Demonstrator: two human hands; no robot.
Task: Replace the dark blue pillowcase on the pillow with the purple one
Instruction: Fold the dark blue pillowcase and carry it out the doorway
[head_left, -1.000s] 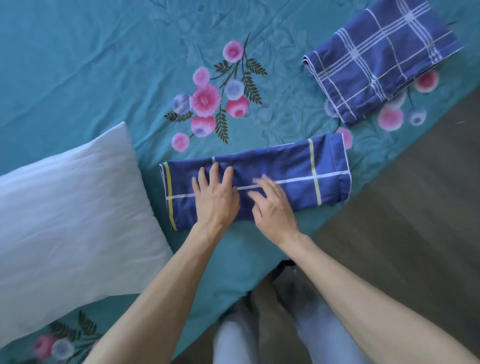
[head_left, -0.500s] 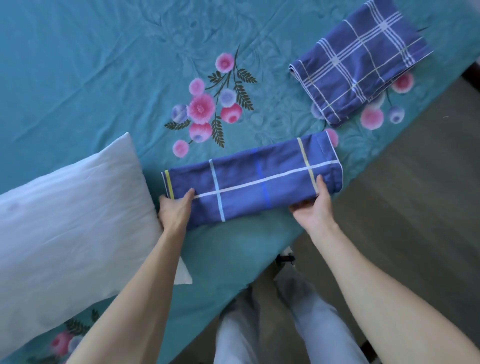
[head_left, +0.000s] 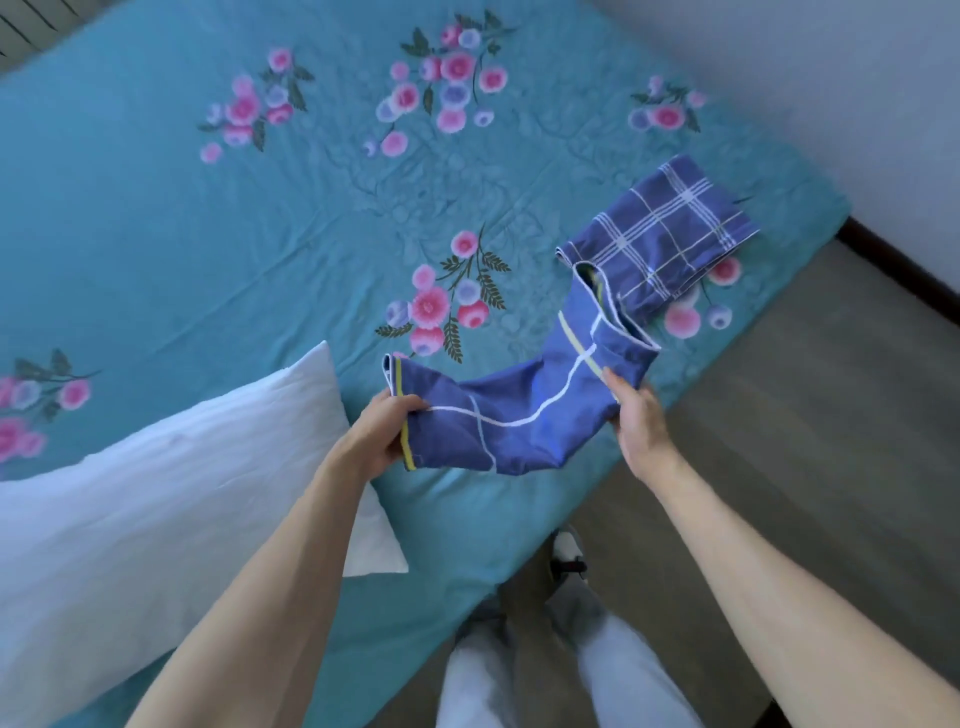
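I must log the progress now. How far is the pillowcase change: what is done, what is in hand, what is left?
Done: the pillow lies bare and white on the bed, so its old case is off. In hand: the left hand and right hand grip the folded dark blue pillowcase at its two ends, lifted off the bed. Left: the purple checked pillowcase lies folded and untouched; it must go on the pillow.

"That folded dark blue pillowcase (head_left: 524, 415) is it cotton?"

"Looks like soft woven cloth, matt, with pale stripes. The purple pillowcase (head_left: 660, 244) seems the same weave, though it's a bit blurred."

"And the pillow (head_left: 156, 499)?"

"Bare white fabric, matt, finely creased. The bedsheet (head_left: 208, 249) is smooth printed cloth, lightly wrinkled."

"The floor (head_left: 831, 426)?"

"Grey-brown boards, wood or laminate, dull finish."
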